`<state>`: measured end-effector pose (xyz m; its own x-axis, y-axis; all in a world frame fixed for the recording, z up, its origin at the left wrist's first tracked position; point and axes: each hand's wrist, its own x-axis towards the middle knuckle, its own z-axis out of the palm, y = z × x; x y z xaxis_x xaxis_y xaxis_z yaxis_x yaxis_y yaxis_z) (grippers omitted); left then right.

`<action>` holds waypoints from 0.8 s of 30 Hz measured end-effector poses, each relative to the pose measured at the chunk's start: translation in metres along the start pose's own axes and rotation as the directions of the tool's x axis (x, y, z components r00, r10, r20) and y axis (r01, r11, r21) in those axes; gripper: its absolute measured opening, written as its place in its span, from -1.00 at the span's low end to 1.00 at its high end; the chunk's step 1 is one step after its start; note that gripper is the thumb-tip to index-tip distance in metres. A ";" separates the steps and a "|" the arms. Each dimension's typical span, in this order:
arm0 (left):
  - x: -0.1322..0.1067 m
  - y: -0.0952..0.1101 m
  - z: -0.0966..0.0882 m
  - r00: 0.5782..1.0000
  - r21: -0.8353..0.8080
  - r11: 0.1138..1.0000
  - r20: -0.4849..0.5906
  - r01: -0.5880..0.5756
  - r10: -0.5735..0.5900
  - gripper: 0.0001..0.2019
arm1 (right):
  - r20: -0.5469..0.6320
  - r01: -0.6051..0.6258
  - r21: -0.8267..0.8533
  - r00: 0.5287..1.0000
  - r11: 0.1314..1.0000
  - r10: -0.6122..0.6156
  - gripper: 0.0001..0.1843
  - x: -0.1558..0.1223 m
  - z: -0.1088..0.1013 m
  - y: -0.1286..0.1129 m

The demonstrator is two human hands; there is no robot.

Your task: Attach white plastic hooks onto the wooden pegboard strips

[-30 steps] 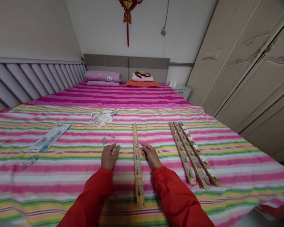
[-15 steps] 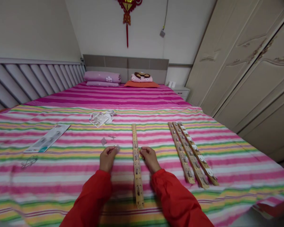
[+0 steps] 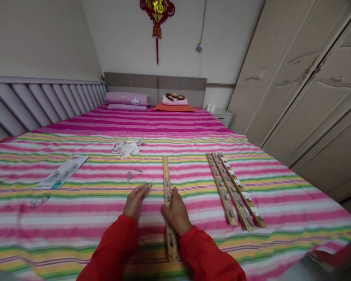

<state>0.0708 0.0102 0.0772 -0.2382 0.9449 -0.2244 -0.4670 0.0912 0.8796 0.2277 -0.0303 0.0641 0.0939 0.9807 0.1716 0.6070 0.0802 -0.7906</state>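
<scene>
A narrow wooden strip [image 3: 166, 177] with small metal hooks along it lies lengthwise in front of me on the striped bedspread. My right hand [image 3: 178, 212] is closed around its middle, thumb across the top and fingers along the right edge, covering part of it. To the left of the strip, my left hand [image 3: 135, 202] pinches a small, thin clear-and-metal piece, apparently an adhesive hook [image 3: 149, 187], between thumb and fingertips. Just beyond that hand lie a small greyish square [image 3: 129, 175] and a small metal piece [image 3: 139, 171].
Three similar strips [image 3: 222, 185] with hooks lie side by side to the right. At left are a flat hook package [image 3: 62, 171] and a wire piece [image 3: 40, 200]. A pile of clear and white pieces [image 3: 125, 148] sits farther back. Pillows [image 3: 127, 98] lie by the headboard.
My right hand has moved from beside the strip onto it and taken hold of its middle. My left hand has shifted slightly right, with the small piece turned more edge-on.
</scene>
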 end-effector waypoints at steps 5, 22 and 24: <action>-0.015 0.009 0.011 0.980 -0.052 0.988 0.149 0.144 -0.135 -0.74 | 0.084 -0.031 -0.007 0.996 0.999 0.031 -0.14 -0.018 -0.007 0.002; -0.029 0.023 0.039 0.703 0.402 0.707 0.685 -0.583 0.190 -0.94 | 0.304 -0.201 0.796 0.948 0.570 -0.090 -0.62 0.043 -0.054 -0.008; -0.027 0.024 0.042 0.688 0.395 0.687 0.694 -0.610 0.212 -0.94 | 0.354 -0.249 0.801 0.931 0.545 -0.095 -0.56 0.045 -0.051 -0.005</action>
<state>0.1013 0.0002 0.1216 0.3288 0.8874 0.3231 0.1603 -0.3896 0.9069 0.2696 0.0047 0.1060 -0.2494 0.9680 0.0269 -0.3246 -0.0574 -0.9441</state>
